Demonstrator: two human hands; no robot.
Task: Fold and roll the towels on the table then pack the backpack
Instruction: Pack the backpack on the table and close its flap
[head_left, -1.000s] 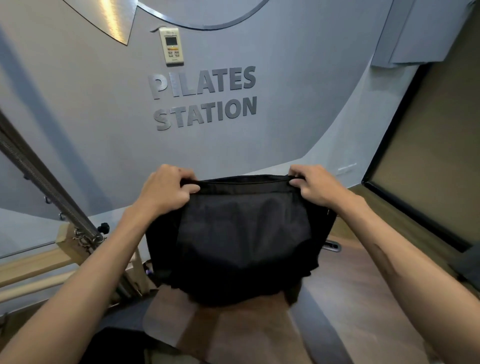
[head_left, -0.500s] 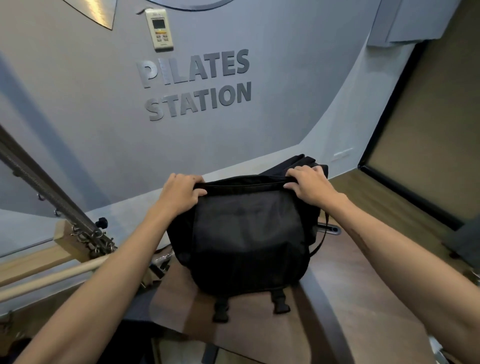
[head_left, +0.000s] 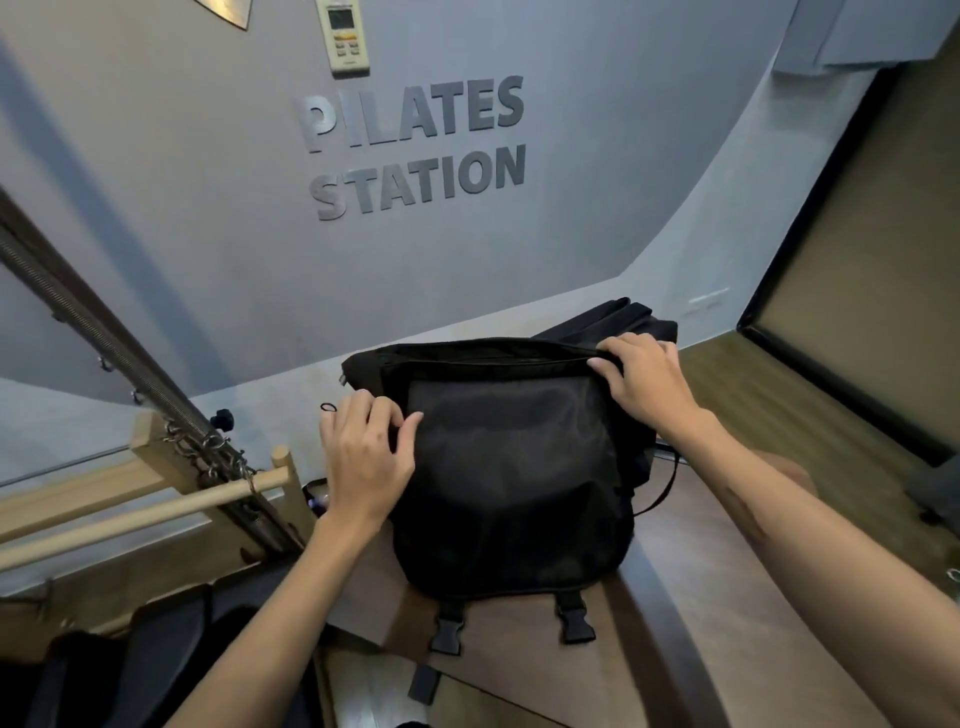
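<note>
A black backpack (head_left: 511, 483) stands on the brown table (head_left: 498, 670), its top mouth open and two buckles hanging at its lower edge. My right hand (head_left: 644, 382) pinches the right end of the top rim. My left hand (head_left: 366, 457) rests against the bag's left side, fingers curled at the edge of the front panel near a small zipper loop. No towel is visible; the inside of the bag is dark.
A wooden frame with a round bar and a long metal spring (head_left: 156, 488) stands to the left. Dark padded equipment (head_left: 130, 670) fills the lower left. The grey wall with lettering (head_left: 415, 145) is just behind the table; wood floor and a dark-framed panel (head_left: 852, 332) lie right.
The bag has come down from the air onto the table. My left hand has left the top rim and moved down to the bag's left side; the right hand keeps its hold.
</note>
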